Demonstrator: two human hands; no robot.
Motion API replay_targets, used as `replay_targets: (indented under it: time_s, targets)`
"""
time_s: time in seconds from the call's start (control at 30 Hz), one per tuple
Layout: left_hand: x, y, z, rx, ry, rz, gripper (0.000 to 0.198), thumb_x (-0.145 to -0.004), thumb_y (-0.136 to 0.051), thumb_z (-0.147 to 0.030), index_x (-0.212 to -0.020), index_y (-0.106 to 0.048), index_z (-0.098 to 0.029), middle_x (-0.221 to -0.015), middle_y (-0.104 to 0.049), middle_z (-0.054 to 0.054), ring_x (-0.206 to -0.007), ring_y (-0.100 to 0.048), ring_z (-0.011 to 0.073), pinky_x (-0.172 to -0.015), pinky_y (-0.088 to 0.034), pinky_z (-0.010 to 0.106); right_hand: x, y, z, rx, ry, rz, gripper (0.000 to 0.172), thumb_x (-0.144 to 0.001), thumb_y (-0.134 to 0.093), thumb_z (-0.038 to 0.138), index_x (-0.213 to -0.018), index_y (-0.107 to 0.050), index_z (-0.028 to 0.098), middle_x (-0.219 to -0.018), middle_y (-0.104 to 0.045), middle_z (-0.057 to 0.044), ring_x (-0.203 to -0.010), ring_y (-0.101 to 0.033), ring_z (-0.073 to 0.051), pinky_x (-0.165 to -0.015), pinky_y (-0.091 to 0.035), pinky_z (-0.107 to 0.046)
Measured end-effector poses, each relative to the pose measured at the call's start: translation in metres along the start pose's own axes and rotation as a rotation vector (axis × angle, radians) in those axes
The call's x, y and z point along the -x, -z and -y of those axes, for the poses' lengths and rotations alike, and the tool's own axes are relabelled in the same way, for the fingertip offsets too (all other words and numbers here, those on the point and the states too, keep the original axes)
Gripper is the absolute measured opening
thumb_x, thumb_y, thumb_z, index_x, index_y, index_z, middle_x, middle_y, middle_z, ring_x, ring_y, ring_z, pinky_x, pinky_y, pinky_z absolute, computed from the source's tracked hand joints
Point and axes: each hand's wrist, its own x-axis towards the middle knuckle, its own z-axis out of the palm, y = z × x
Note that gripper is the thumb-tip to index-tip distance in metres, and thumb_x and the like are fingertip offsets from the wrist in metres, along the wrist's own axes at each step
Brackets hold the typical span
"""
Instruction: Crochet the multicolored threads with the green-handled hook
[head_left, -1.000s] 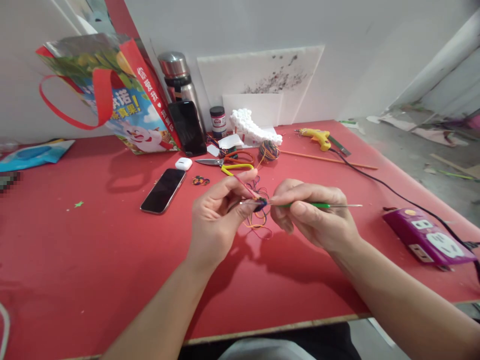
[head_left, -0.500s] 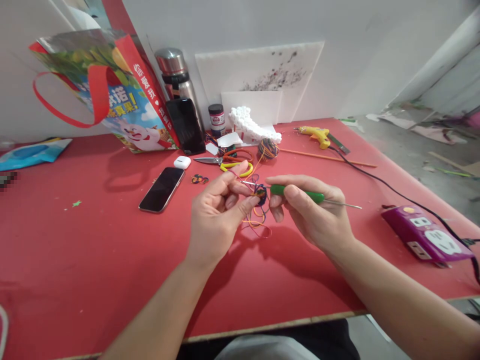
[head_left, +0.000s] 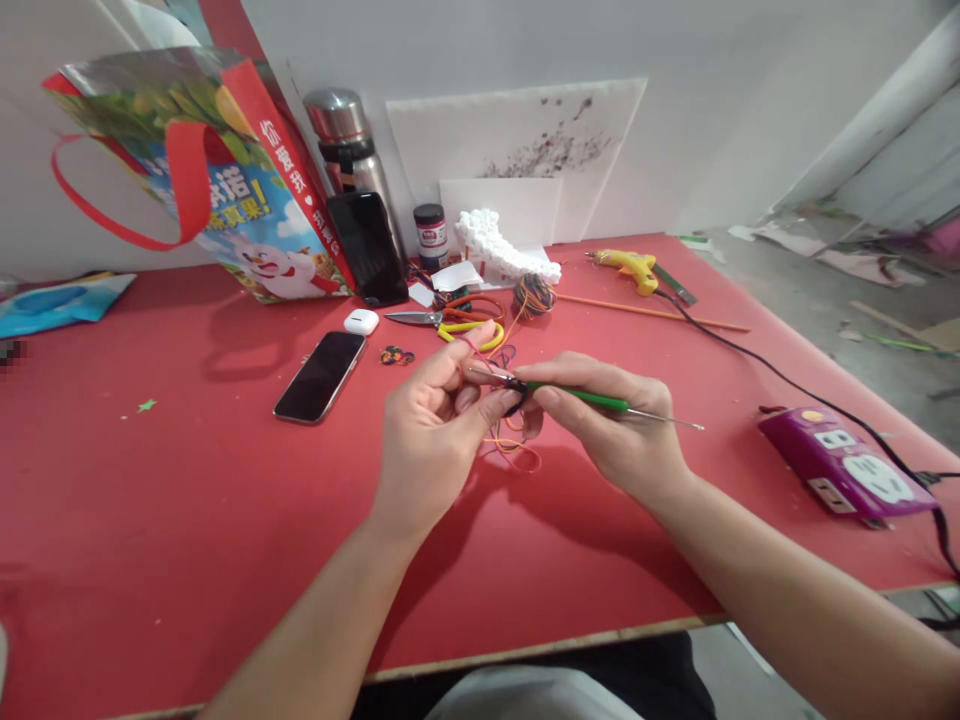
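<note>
Looking through the head view, I see my left hand (head_left: 429, 432) pinching the small multicoloured crochet piece (head_left: 516, 397) between thumb and forefinger, a strand over the raised index. My right hand (head_left: 611, 432) grips the green crochet hook (head_left: 589, 398) with narrow fingers. The hook's long axis runs left-right, tip at the piece, tail pointing right. The yarn ball (head_left: 534, 295) lies behind on the red table (head_left: 187, 520).
</note>
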Motion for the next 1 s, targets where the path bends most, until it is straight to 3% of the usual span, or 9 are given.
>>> replay_targets:
  time_s: [0.13,0.37,0.5,0.8,1.0]
  targets:
    - [0.001,0.0,-0.002,-0.019,0.048,-0.027,0.061,-0.07,-0.1,-0.021,-0.129,-0.083,-0.025,-0.077,-0.07,-0.004,-0.073,-0.066,0.0115,-0.073,-0.06,0.023,0.003,-0.001,0.0,0.103,0.065,-0.025,0.023,-0.098,-0.078,0.014,-0.112,-0.089,0.027,-0.083,-0.079,-0.002,-0.062,-0.07,-0.013,-0.058,-0.063,-0.027]
    - [0.003,-0.001,-0.006,-0.068,0.053,-0.067,0.069,-0.079,-0.096,-0.02,-0.144,-0.074,-0.027,-0.075,-0.073,-0.003,-0.068,-0.065,0.0133,-0.062,-0.056,0.022,0.007,-0.001,0.0,0.136,0.034,0.0,0.021,-0.107,-0.067,0.03,-0.117,-0.085,0.023,-0.079,-0.079,-0.004,-0.065,-0.071,-0.015,-0.057,-0.063,-0.028]
    - [0.003,-0.001,-0.006,-0.031,0.039,-0.071,0.07,-0.079,-0.095,-0.017,-0.144,-0.074,-0.028,-0.076,-0.074,-0.003,-0.074,-0.069,0.0152,-0.069,-0.06,0.024,0.007,0.0,0.002,0.141,0.042,0.006,0.019,-0.106,-0.068,0.025,-0.116,-0.085,0.025,-0.08,-0.08,-0.003,-0.063,-0.071,-0.014,-0.058,-0.063,-0.028]
    - [0.004,-0.001,-0.008,-0.07,0.039,-0.022,0.073,-0.078,-0.096,-0.02,-0.146,-0.073,-0.028,-0.077,-0.075,-0.002,-0.067,-0.063,0.0142,-0.06,-0.051,0.024,0.01,-0.003,0.002,0.227,0.124,-0.012,0.024,-0.107,-0.064,0.019,-0.124,-0.081,0.025,-0.087,-0.077,-0.003,-0.067,-0.071,-0.014,-0.063,-0.062,-0.029]
    - [0.005,-0.005,-0.006,-0.039,0.04,-0.033,0.068,-0.081,-0.095,-0.024,-0.146,-0.074,-0.027,-0.077,-0.074,-0.004,-0.068,-0.061,0.0118,-0.061,-0.05,0.022,0.014,-0.005,0.004,0.366,0.16,-0.024,0.027,-0.108,-0.062,0.017,-0.128,-0.077,0.025,-0.09,-0.076,-0.004,-0.073,-0.068,-0.015,-0.071,-0.06,-0.031]
